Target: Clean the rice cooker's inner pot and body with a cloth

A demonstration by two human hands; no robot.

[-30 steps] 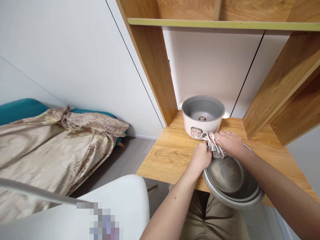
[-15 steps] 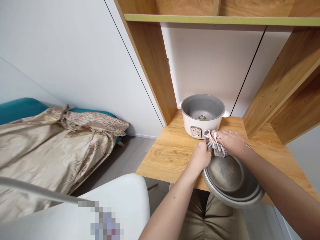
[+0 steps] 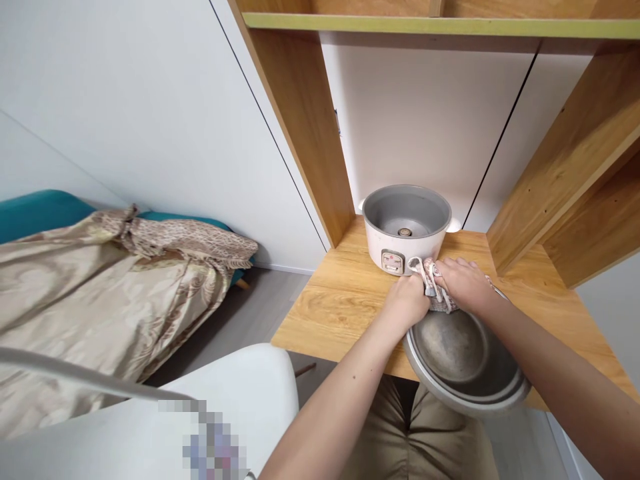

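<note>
A grey metal inner pot (image 3: 465, 363) rests tilted at the front edge of the wooden table (image 3: 340, 300), its open side toward me. My left hand (image 3: 407, 303) is closed on the pot's far rim. My right hand (image 3: 465, 283) presses a patterned pink and white cloth (image 3: 434, 283) against that same far rim, fingers curled over it. Just behind the hands stands a white rice cooker body (image 3: 405, 227), empty, with a grey inside and a small control panel on its front.
Wooden shelf uprights (image 3: 305, 120) and a slanted panel (image 3: 565, 160) flank the cooker, with a shelf overhead. A white chair back (image 3: 240, 400) is at the lower left. A bed with a beige patterned cover (image 3: 100, 300) lies to the left.
Both hands and the cloth have crept slightly away from me along the pot's rim, toward the cooker. The left hand has closed in against the cloth.
</note>
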